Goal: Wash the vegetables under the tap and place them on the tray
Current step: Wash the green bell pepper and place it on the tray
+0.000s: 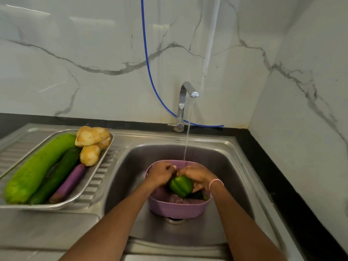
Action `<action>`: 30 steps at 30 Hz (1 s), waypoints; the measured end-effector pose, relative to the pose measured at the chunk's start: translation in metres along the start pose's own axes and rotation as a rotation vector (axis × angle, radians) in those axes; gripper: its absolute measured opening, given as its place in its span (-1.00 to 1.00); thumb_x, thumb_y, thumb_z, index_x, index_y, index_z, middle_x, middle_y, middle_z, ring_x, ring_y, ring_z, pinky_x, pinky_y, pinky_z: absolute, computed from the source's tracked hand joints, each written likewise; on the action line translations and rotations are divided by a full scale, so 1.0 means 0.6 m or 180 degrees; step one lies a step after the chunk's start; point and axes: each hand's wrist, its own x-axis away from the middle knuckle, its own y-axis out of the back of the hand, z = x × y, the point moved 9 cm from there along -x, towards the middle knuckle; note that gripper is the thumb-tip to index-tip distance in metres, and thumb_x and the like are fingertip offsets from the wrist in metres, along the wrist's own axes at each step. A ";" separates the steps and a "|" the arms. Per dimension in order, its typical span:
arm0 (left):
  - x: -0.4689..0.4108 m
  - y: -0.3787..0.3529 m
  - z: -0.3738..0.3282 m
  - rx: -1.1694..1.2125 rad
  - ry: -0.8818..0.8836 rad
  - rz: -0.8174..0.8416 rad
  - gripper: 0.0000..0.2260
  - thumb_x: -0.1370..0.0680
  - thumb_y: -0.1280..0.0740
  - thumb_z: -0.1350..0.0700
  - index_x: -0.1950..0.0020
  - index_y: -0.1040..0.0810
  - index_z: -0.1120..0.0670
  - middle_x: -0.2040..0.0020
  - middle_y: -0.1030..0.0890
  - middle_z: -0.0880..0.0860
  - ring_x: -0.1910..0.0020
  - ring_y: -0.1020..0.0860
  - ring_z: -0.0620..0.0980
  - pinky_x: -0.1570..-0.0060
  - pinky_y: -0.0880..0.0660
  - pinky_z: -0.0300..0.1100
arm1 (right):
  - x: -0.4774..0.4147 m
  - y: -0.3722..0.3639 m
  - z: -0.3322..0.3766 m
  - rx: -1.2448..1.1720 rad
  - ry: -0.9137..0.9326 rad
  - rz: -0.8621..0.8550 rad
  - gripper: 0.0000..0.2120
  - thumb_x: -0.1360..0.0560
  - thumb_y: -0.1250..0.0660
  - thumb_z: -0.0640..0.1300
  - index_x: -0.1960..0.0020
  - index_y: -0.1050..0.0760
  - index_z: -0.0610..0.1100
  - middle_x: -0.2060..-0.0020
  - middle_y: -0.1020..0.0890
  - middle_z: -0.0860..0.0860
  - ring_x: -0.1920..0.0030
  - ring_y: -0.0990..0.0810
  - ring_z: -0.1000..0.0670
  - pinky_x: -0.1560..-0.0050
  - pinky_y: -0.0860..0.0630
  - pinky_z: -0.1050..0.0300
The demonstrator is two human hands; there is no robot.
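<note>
Sandwiching pepper (180, 186): left grip (160, 175), right grip (197, 176)

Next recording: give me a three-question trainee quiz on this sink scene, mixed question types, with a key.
1. True or false: water is running from the tap.
2. What do the left hand and right hand hold over the purple basin? A) carrot B) green pepper C) tomato
3. Fill in: the long green gourd lies on the steel ____.
Key: 1 true; 2 B; 3 tray.
</note>
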 end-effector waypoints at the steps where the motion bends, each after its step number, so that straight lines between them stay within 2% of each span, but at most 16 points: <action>1: -0.001 0.005 -0.004 0.0647 0.0036 -0.0062 -0.75 -0.68 -0.29 0.01 -0.05 -0.73 0.08 0.08 -0.71 0.06 0.07 -0.65 0.03 0.01 -0.60 -0.04 | -0.001 0.014 0.004 -0.0368 0.0022 -0.0167 -0.78 -0.59 -0.44 0.00 -0.19 -0.63 -0.05 -0.19 -0.64 -0.13 -0.15 -0.66 -0.20 -0.13 -0.69 -0.17; 2: -0.002 0.002 -0.007 0.1215 0.0085 -0.0004 -0.78 -0.69 -0.30 0.01 -0.11 -0.72 0.05 0.03 -0.71 0.02 0.02 -0.66 -0.01 -0.06 -0.63 -0.02 | 0.001 0.022 0.009 -0.0729 0.0051 -0.0269 -0.80 -0.62 -0.40 -0.01 -0.20 -0.61 -0.07 -0.21 -0.63 -0.15 -0.14 -0.67 -0.22 -0.13 -0.70 -0.20; 4: -0.003 -0.016 -0.015 0.1809 0.0036 0.0281 -0.80 -0.68 -0.32 0.03 -0.28 -0.64 -0.03 -0.15 -0.68 0.00 -0.17 -0.63 -0.02 -0.19 -0.63 0.07 | 0.008 0.015 0.012 -0.1388 0.0048 -0.0217 -0.78 -0.70 -0.25 -0.01 -0.26 -0.52 -0.08 -0.22 -0.61 -0.20 -0.12 -0.70 -0.26 -0.12 -0.69 -0.26; 7: -0.008 -0.048 -0.015 0.1634 -0.0172 0.0559 -0.54 -0.65 -0.37 0.00 -0.53 -0.35 -0.10 -0.32 -0.54 0.04 -0.29 -0.56 0.05 -0.22 -0.61 0.14 | 0.020 -0.013 0.016 -0.2100 -0.0024 0.0071 -0.76 -0.77 -0.04 -0.01 -0.15 -0.46 -0.03 -0.06 -0.62 -0.19 -0.04 -0.71 -0.25 -0.18 -0.65 -0.31; 9: -0.011 -0.040 -0.015 0.1379 -0.0289 0.0326 -0.48 -0.63 -0.38 -0.05 -0.55 -0.28 -0.07 -0.30 -0.52 0.04 -0.29 -0.54 0.04 -0.25 -0.59 0.14 | 0.023 -0.016 0.019 -0.2263 0.0022 0.0101 -0.74 -0.77 -0.03 0.01 -0.11 -0.46 -0.03 -0.01 -0.62 -0.18 -0.02 -0.69 -0.23 -0.22 -0.62 -0.33; 11: -0.013 -0.024 -0.021 0.1325 -0.0428 0.0093 -0.52 -0.62 -0.39 -0.08 -0.50 -0.34 -0.03 -0.29 -0.57 0.05 -0.25 -0.57 0.01 -0.27 -0.58 0.10 | 0.019 -0.011 0.026 -0.2416 0.0136 0.0087 -0.76 -0.75 -0.10 0.03 -0.20 -0.50 -0.04 -0.07 -0.62 -0.19 -0.10 -0.68 -0.24 -0.20 -0.63 -0.34; 14: -0.015 -0.019 -0.034 0.1362 -0.0690 0.0097 -0.52 -0.60 -0.44 0.01 -0.48 -0.39 0.00 -0.29 -0.60 0.01 -0.25 -0.58 -0.06 -0.28 -0.58 -0.02 | 0.007 -0.005 0.034 -0.2738 0.0268 0.0019 -0.74 -0.72 -0.19 -0.03 -0.32 -0.53 -0.08 -0.19 -0.63 -0.23 -0.19 -0.67 -0.25 -0.14 -0.65 -0.37; 16: -0.016 -0.017 -0.039 0.1442 -0.0838 0.0091 -0.48 -0.58 -0.47 0.06 -0.50 -0.39 -0.01 -0.31 -0.57 -0.03 -0.31 -0.56 -0.05 -0.31 -0.56 0.03 | 0.000 -0.001 0.038 -0.2771 0.0404 -0.0032 -0.75 -0.71 -0.20 -0.09 -0.32 -0.54 -0.09 -0.24 -0.61 -0.26 -0.21 -0.67 -0.28 -0.10 -0.66 -0.40; 21: -0.015 -0.027 -0.037 0.1344 -0.0857 0.0170 -0.30 -0.48 -0.46 -0.20 -0.57 -0.26 -0.30 -0.42 -0.52 -0.04 -0.38 -0.52 -0.04 -0.31 -0.56 0.11 | -0.011 0.010 0.038 -0.2521 0.0581 -0.0349 -0.83 -0.75 -0.18 -0.03 -0.26 -0.51 -0.01 -0.18 -0.62 -0.20 -0.12 -0.71 -0.24 -0.03 -0.68 -0.39; 22: -0.014 -0.030 -0.043 0.1190 -0.0883 0.0182 -0.28 -0.52 -0.45 -0.18 -0.60 -0.19 -0.30 -0.44 -0.50 -0.01 -0.39 -0.51 -0.02 -0.31 -0.55 0.12 | -0.014 0.013 0.036 -0.2451 0.0585 -0.0456 -0.83 -0.75 -0.17 0.00 -0.24 -0.50 0.01 -0.18 -0.63 -0.18 -0.12 -0.71 -0.22 -0.03 -0.69 -0.37; 25: -0.014 -0.033 -0.056 0.0715 -0.1039 0.0037 -0.18 -0.57 -0.44 -0.11 -0.69 -0.03 -0.12 -0.46 -0.45 0.06 -0.40 -0.47 0.01 -0.40 -0.47 0.04 | -0.020 0.018 0.038 -0.2344 0.0609 -0.0596 -0.84 -0.74 -0.19 0.05 -0.24 -0.49 0.07 -0.20 -0.64 -0.18 -0.14 -0.70 -0.21 -0.09 -0.70 -0.31; 30: -0.019 -0.023 -0.041 0.0697 -0.0874 -0.0046 -0.14 -0.60 -0.43 -0.01 -0.70 0.09 -0.04 -0.51 -0.40 0.10 -0.46 -0.43 0.07 -0.46 -0.40 0.00 | -0.016 0.008 0.052 -0.2495 0.0607 -0.0190 -0.80 -0.74 -0.20 -0.13 -0.32 -0.46 0.02 -0.20 -0.62 -0.20 -0.13 -0.69 -0.20 -0.19 -0.64 -0.34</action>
